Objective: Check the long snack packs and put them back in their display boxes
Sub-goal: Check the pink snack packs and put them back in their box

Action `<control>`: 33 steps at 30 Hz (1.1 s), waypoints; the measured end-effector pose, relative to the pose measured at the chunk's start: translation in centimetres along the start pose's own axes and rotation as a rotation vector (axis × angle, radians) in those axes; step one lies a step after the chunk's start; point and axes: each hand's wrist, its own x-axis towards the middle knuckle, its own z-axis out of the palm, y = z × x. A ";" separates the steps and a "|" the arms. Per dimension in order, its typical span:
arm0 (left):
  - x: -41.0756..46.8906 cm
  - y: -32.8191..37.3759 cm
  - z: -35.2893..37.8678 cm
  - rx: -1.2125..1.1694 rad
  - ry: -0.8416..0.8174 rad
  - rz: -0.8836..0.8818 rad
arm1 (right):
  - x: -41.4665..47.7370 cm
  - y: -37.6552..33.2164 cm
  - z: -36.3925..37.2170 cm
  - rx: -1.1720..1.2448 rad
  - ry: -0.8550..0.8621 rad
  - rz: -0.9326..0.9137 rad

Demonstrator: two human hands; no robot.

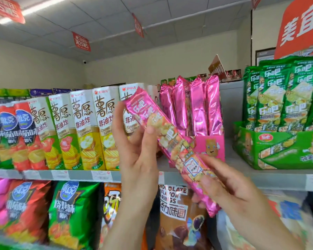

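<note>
A left hand (pixel 137 152) pinches the upper half of a pink pack (pixel 172 139), thumb on its front, and a right hand (pixel 229 192) grips its lower end, holding it slantwise before the shelf (pixel 238 170). Behind it, other pink packs (pixel 197 107) stand upright in a pink box (pixel 210 147), near a green box (pixel 278 150).

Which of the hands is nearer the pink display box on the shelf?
Right. The right hand grips the pink pack near its lower end, just below the pink display box; the left hand holds its upper part, farther to the box's left.
</note>
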 end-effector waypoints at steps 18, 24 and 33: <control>0.1 0.5 -1.1 -0.440 0.223 -0.517 | -4.1 2.7 0.3 0.073 -0.001 0.136; -0.2 1.0 -1.6 -0.370 0.041 -0.456 | -4.6 2.3 0.4 0.125 -0.023 0.189; 0.3 1.0 -3.1 -0.060 0.012 -0.330 | -4.6 1.8 1.0 -0.082 0.119 0.131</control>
